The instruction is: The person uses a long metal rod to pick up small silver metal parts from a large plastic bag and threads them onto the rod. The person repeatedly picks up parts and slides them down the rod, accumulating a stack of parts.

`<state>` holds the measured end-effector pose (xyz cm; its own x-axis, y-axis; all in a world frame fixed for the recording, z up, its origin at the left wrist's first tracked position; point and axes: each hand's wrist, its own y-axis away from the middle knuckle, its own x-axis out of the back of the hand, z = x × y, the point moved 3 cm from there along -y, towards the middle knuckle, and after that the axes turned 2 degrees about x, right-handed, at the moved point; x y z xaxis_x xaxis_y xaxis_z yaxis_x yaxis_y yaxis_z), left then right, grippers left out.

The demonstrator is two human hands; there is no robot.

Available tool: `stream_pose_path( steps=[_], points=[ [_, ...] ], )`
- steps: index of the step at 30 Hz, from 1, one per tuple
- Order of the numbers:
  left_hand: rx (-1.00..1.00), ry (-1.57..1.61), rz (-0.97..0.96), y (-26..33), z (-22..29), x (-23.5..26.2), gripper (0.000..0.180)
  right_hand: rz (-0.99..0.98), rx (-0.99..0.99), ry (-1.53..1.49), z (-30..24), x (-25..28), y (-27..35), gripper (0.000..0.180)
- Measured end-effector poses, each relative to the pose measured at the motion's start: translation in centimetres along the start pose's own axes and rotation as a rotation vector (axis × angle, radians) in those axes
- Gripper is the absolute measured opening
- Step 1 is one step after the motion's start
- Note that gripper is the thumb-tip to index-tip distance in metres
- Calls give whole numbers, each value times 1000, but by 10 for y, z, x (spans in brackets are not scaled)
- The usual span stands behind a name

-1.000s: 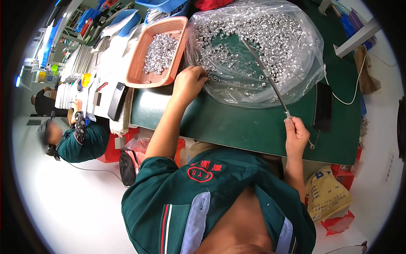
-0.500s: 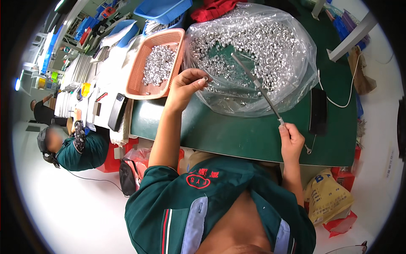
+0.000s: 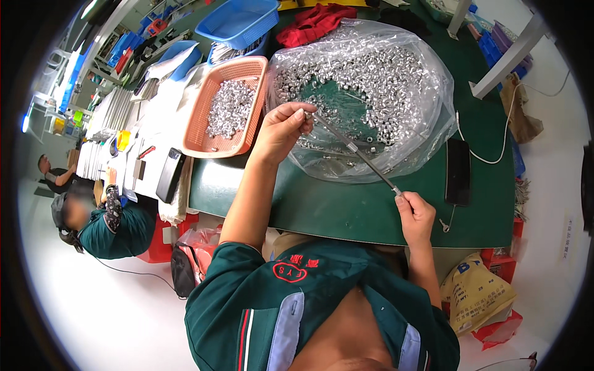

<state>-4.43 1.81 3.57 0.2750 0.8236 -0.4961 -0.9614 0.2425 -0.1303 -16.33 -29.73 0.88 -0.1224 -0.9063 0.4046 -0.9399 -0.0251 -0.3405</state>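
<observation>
A thin grey metal rod (image 3: 372, 162) with a sleeve partway along it slants between my two hands above the table. My right hand (image 3: 416, 217) is closed round its near end. At the far end, the thumb and fingers of my left hand (image 3: 284, 128) pinch a small silvery metal part (image 3: 308, 115) against the rod tip; whether the tip sits inside the part is too small to tell. Beneath the rod lies a clear plastic bag (image 3: 408, 74), spread open and full of many small shiny metal pieces. Left of it stands an orange plastic basket (image 3: 193, 137) holding more such pieces.
Blue trays (image 3: 238, 25) and a red cloth (image 3: 315, 25) lie at the back. A black phone (image 3: 457, 172) with a white cable rests on the green table (image 3: 334, 213) at right; another dark phone (image 3: 171, 175) is at left. A co-worker (image 3: 120, 226) sits further left.
The rod's far tip has swung left and down from above the bag to my left hand's fingertips. My right hand has shifted slightly left; the whole view has tilted a little.
</observation>
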Motion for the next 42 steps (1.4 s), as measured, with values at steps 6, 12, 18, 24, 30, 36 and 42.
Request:
stream_pose_path(
  steps=[6,12,18,24,30,36,42],
  points=[
    [22,-418,69,-6,16,-11,20,3,52,62,0,1,0,10],
    [87,-558,-50,-25,29,-25,20,72,71,44,-3,0,-2,11],
    [188,-465,-256,-26,-33,-81,27,132,-34,11,3,2,1,13],
    [-52,-1314,-151,-47,-33,-86,23,193,-153,-62,11,6,1,16],
    [-310,-1558,-314,-48,-69,-80,16,182,-153,-84,10,5,1,15],
    [-31,-975,-70,-50,-64,-63,17,156,-165,-74,9,6,0,14],
    [96,305,-58,-60,-44,-11,19,113,-92,-7,6,4,-1,12]
  ],
)
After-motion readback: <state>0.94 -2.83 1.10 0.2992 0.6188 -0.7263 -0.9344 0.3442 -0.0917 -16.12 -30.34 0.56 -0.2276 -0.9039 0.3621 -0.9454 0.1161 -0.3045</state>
